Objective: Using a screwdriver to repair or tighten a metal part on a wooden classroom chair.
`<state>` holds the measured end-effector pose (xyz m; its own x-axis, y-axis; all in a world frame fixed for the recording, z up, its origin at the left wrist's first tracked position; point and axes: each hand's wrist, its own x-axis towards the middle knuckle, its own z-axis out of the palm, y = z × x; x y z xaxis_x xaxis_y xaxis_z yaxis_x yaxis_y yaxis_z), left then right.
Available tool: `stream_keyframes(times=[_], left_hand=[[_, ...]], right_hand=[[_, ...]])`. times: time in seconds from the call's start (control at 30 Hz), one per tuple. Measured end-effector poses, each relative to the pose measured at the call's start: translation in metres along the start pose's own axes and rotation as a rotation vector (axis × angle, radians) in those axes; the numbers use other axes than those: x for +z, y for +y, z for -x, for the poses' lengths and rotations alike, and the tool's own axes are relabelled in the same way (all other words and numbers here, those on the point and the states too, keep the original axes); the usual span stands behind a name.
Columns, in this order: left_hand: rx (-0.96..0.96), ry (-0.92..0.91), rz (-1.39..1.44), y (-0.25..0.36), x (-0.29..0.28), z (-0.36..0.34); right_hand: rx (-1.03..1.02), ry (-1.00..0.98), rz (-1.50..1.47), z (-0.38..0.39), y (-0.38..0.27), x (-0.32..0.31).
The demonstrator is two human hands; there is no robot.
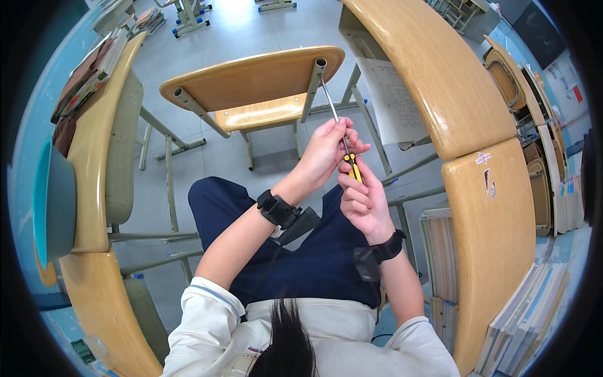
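Head view: right hand (366, 204) grips screwdriver handle (355, 169), left hand (321, 152) shaft (329, 98).

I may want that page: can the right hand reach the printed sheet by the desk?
Probably yes: nothing visible stands between the right hand and the printed sheet, though that hand holds a yellow-and-black screwdriver.

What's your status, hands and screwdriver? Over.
Left grip on screwdriver shaft, right grip on yellow-and-black handle. Tip by right tube of chair, contact unclear. Desks flank both sides.
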<state>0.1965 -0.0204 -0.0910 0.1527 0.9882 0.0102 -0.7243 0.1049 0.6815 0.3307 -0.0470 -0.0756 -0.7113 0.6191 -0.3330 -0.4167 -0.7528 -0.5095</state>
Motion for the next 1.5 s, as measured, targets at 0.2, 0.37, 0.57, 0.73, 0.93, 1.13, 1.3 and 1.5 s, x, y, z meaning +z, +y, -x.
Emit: stream_keyframes(times=[0.2,0.37,0.57,0.73,0.93,1.13,1.3,1.5], left_hand=[[-0.060,0.080,-0.181,0.013,0.008,0.007],[-0.048,0.114,-0.131,0.006,0.006,0.003],[0.011,0.015,-0.018,0.002,0.003,0.000],[-0.012,0.029,-0.073,0.008,0.006,0.003],[-0.053,0.124,-0.161,0.012,0.009,0.000],[-0.012,0.029,-0.058,0.012,0.002,-0.002],[-0.024,0.057,-0.104,0.013,0.004,0.001],[-0.119,0.128,-0.218,0.016,0.011,0.004]], right_hand=[[-0.333,0.206,0.656,-0.001,0.009,0.007],[-0.379,0.225,0.650,-0.002,0.008,0.000],[0.008,-0.059,-0.121,0.003,0.001,-0.010],[0.081,-0.135,-0.255,0.003,0.003,-0.010],[-0.292,0.264,0.769,0.002,0.006,-0.001],[0.006,0.014,0.050,0.007,-0.002,-0.003],[0.103,-0.068,-0.087,0.006,-0.003,-0.007],[-0.381,0.318,0.952,-0.001,0.010,-0.002]])
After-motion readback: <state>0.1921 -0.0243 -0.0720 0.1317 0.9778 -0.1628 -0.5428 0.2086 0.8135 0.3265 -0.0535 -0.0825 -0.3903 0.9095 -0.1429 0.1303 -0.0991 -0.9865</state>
